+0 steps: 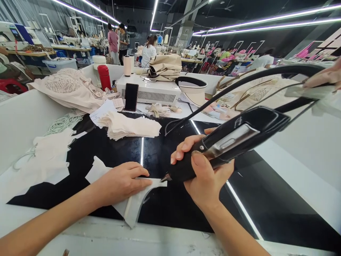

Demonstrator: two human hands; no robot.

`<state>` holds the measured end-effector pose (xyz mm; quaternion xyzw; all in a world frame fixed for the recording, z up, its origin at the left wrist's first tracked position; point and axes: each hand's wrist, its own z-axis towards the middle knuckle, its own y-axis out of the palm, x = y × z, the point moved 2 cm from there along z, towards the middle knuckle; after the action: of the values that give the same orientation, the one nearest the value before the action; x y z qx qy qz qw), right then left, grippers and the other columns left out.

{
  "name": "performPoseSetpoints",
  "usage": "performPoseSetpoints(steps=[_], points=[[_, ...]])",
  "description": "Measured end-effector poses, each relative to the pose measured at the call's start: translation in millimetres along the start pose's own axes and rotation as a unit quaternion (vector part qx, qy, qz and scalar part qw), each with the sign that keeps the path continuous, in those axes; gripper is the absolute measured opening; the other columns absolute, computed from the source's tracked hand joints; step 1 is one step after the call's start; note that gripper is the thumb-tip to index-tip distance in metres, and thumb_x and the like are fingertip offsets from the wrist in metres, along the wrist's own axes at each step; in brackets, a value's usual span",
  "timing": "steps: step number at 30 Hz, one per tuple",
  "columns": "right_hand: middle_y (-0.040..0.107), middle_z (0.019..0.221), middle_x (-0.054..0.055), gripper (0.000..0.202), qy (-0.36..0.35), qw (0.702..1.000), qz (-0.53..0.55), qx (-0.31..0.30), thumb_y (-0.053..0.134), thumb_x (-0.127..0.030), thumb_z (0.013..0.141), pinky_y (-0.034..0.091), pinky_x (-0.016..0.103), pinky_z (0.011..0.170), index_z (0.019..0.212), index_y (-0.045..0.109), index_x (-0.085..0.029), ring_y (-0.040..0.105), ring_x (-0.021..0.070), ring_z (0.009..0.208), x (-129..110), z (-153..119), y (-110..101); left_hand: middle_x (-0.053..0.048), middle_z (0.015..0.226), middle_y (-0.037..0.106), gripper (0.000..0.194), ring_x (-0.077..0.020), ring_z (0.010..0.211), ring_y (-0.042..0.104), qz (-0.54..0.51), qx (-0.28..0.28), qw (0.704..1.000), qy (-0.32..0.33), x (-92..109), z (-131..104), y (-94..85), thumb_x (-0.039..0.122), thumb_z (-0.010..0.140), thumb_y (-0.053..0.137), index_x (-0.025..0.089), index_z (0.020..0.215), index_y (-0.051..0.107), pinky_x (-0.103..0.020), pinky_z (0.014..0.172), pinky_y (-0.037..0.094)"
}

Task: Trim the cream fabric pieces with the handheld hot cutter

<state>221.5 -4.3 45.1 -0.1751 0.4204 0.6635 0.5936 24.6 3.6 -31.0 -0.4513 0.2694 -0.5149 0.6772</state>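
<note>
My right hand (206, 181) is wrapped round a black corded hand tool (234, 133) with a metal lever along its side. Its pointed metal tip (165, 178) meets the narrow right end of a cut white fabric piece (133, 209). Lying flat on that piece, my left hand (119, 183) presses it against the glossy black work surface (170, 206), fingers pointing toward the tip. Part of the fabric is hidden under this hand. Behind it lies a stack of pale fabric pieces (130, 126), and more cut pieces (48, 160) lie at the left.
The tool's thick black cable (239, 81) arches at the upper right. At the back stand a phone (131, 96), a red bottle (104, 77), a white vented box (149, 90) and a visor (193, 94). White side walls (23, 113) edge the table. Several people are farther off.
</note>
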Motion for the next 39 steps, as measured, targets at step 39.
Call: performPoseSetpoints(steps=[39], points=[[0.066, 0.078, -0.004, 0.035, -0.014, 0.999, -0.029, 0.015, 0.086, -0.032, 0.082, 0.054, 0.027, 0.044, 0.103, 0.058, -0.028, 0.061, 0.0128, 0.054, -14, -20, 6, -0.011, 0.112, 0.066, 0.052, -0.0226, 0.099, 0.066, 0.071, 0.019, 0.984, -0.161, 50, -12, -6.7, -0.011, 0.079, 0.037, 0.012, 0.124, 0.051, -0.034, 0.087, 0.063]])
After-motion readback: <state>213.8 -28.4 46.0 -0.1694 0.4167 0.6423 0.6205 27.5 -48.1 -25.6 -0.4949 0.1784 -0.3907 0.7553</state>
